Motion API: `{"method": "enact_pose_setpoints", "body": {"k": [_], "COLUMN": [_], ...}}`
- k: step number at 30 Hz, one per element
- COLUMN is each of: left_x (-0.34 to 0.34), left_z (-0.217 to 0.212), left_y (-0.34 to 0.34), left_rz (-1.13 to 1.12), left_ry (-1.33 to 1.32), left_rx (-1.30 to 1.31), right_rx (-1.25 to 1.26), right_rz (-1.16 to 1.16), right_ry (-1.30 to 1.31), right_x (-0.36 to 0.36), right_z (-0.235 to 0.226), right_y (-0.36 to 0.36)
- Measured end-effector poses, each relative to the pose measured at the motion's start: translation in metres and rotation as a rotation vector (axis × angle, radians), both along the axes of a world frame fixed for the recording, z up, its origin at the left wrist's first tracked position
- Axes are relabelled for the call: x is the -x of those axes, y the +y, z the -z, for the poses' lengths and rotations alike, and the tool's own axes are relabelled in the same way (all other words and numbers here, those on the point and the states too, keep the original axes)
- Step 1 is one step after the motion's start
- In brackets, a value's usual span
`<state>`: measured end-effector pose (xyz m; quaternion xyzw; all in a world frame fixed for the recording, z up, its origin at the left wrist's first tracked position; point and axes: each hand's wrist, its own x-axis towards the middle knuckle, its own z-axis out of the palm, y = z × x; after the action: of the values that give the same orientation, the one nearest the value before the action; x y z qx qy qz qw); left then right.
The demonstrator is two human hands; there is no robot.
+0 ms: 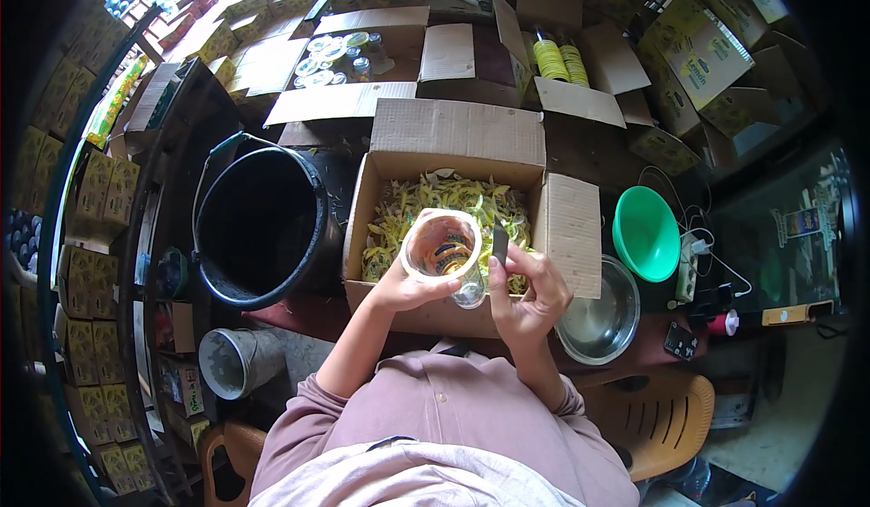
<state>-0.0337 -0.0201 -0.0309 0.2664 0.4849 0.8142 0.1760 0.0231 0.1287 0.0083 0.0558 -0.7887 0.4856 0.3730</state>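
Jar [442, 251]: head view, ctr, held above near side of the carton [458, 131]; clear, round, wide mouth tilted up twd the viewer, amber & dark tones inside; narrower clear base seems to show lower R.
L hand [401, 287]: fingers wrapped round jar's L side & underside, thumb across the near side.
R hand [533, 291]: thumb & fingers pinching a dark flat piece [499, 246], upright, just beside the rim; can't tell if it touches.
Grip tips: prob. best to steady jar w/ L hand, squeeze light so thin wall doesn't flex; hold dark piece by its edge, flat face clear of fingertips.
Dark piece, matl: stiff-looking, thin, approx. rectangular; too small to tell what it's made of.
Carton fill: yellow-green strips [385, 212], crinkly, thin, loose heap; carton itself brown corrugated, flaps out.
L of carton: black bucket [263, 222], deep, smooth, wire-type handle.
R of carton: green bowl [645, 233], glossy, tipped on its side; clear basin [602, 318] below it, round, see-through.
Back: cartons w/ clear tubs [331, 61] & stacked yellow discs [551, 58].
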Motion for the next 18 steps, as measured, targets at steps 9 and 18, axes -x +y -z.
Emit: {"method": "enact_pose_setpoints", "body": {"k": [9,18], "left_x": [-0.0061,-0.0045], "left_z": [-0.0064,0.0026], "left_y": [-0.0001,-0.0037], "left_rz": [-0.095,-0.084], "left_ry": [0.089,0.096], "left_rx": [0.061,0.097], "right_rx": [-0.038,-0.146], "right_rz": [-0.013,0.044], "right_ry": [0.102,0.105], "right_x": [-0.0007,0.0012], "right_z": [-0.0008,-0.0054], "right_y": [-0.0108,-0.0097]}}
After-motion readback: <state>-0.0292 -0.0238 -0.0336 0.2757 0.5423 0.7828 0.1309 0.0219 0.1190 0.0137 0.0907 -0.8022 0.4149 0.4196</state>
